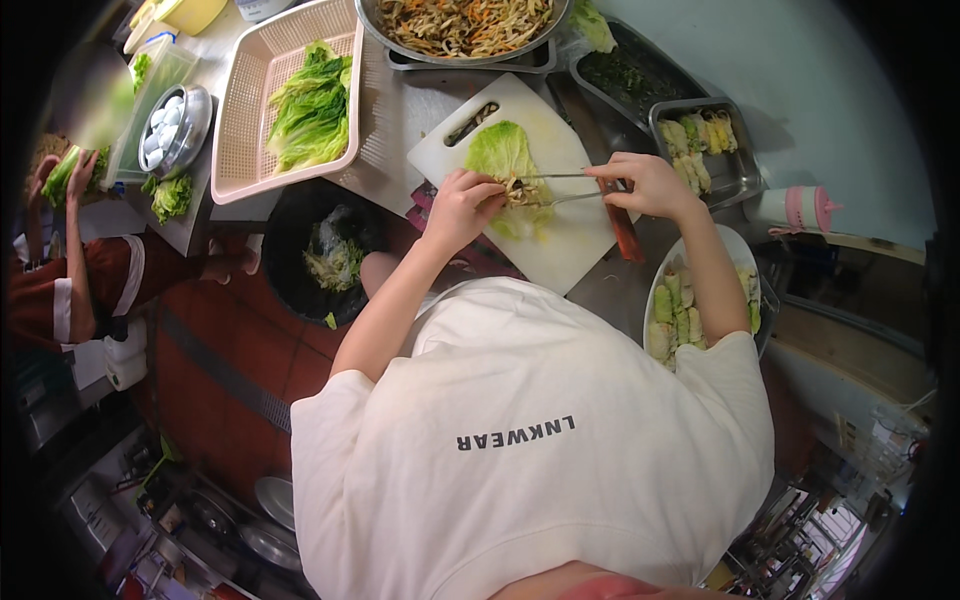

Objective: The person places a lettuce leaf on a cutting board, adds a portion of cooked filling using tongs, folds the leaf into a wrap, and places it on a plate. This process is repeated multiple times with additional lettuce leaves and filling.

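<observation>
A pale green cabbage leaf (500,150) lies flat on the white cutting board (560,245), with a small heap of shredded filling (522,192) on its lower part. My right hand (640,187) is closed around metal tongs (572,197), whose tips reach into the filling from the right. From the left, my left hand (464,208) has its fingers bunched at the heap's edge; what they pinch is hidden. Right of the board, under my right hand, a knife with a reddish-brown handle (626,235) lies on the counter.
Beyond the board stands a large bowl (372,22) of shredded filling. A pink basket (228,150) holds leaves. Finished rolls fill a metal tray (735,185) and an oval plate (655,290) on the right. A black bin (275,265) stands below left; another person's hands (78,172) hold greens.
</observation>
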Motion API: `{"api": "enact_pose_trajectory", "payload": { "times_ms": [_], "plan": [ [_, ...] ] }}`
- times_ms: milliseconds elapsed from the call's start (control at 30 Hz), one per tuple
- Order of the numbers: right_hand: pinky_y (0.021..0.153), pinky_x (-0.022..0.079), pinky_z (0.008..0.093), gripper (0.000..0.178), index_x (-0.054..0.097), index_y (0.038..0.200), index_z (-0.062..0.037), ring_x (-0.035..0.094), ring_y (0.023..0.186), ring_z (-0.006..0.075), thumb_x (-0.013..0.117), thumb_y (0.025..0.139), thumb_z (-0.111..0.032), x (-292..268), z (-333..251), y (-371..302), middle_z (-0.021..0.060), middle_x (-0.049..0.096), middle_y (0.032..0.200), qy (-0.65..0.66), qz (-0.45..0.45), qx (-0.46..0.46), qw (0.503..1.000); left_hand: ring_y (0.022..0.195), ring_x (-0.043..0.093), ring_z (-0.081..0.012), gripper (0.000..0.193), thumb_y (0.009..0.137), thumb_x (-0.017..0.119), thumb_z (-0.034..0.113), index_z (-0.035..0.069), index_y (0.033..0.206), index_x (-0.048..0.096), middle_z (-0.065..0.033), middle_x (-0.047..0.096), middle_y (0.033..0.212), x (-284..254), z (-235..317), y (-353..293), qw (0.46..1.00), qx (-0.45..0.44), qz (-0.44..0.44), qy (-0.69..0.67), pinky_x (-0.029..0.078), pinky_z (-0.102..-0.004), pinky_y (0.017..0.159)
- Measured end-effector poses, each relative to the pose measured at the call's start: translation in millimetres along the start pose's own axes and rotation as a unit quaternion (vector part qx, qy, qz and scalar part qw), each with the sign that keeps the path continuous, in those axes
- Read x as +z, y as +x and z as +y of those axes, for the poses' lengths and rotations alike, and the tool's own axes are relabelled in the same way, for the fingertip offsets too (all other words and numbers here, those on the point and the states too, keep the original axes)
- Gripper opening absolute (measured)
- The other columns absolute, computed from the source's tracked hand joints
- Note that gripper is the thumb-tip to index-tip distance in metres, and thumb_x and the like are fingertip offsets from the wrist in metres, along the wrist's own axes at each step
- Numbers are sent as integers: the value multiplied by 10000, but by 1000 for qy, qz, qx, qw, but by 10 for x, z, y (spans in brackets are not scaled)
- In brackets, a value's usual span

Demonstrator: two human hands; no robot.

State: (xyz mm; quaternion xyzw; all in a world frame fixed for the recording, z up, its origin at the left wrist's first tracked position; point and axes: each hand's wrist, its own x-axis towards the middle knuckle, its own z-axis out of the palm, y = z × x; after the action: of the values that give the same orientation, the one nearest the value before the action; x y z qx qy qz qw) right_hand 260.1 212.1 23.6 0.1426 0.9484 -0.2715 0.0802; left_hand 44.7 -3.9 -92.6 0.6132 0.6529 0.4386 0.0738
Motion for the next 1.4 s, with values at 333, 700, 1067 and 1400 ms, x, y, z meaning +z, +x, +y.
{"api": "enact_pose_trajectory", "payload": {
  "times_ms": [333,700,1067,1400],
  "plan": [
    [674,470,253,511,634,1216,-149,573,763,88,719,712,-145,-518,177,525,13,643,886,181,95,-64,977,946,565,-301,402,697,772,185,34,1036,619,-105,625,1010,-177,55,-64,999,-31,-1,-37,445,-389,858],
    [844,474,377,419,601,1182,-109,577,1010,284,639,783,-231,-409,200,1800,112,617,1017,-282,345,-30,895,1076,561,-270,486,721,755,141,70,1174,596,-88,626,1140,-127,218,-74,1000,-1,18,-5,386,-387,969],
    [770,439,375,267,600,909,-74,557,844,271,712,707,-207,1102,-411,182,77,576,861,-16,146,-187,971,1161,499,-303,667,705,751,218,51,1294,485,-127,569,1220,-233,123,-102,999,-21,-30,8,348,-418,989],
    [717,447,355,82,609,832,-38,557,808,281,650,771,-75,1156,-395,639,104,555,839,162,302,-77,936,1136,496,-297,528,778,706,273,45,1229,555,-100,601,1163,-142,151,56,990,0,-140,23,314,-428,997]
  ]
}}
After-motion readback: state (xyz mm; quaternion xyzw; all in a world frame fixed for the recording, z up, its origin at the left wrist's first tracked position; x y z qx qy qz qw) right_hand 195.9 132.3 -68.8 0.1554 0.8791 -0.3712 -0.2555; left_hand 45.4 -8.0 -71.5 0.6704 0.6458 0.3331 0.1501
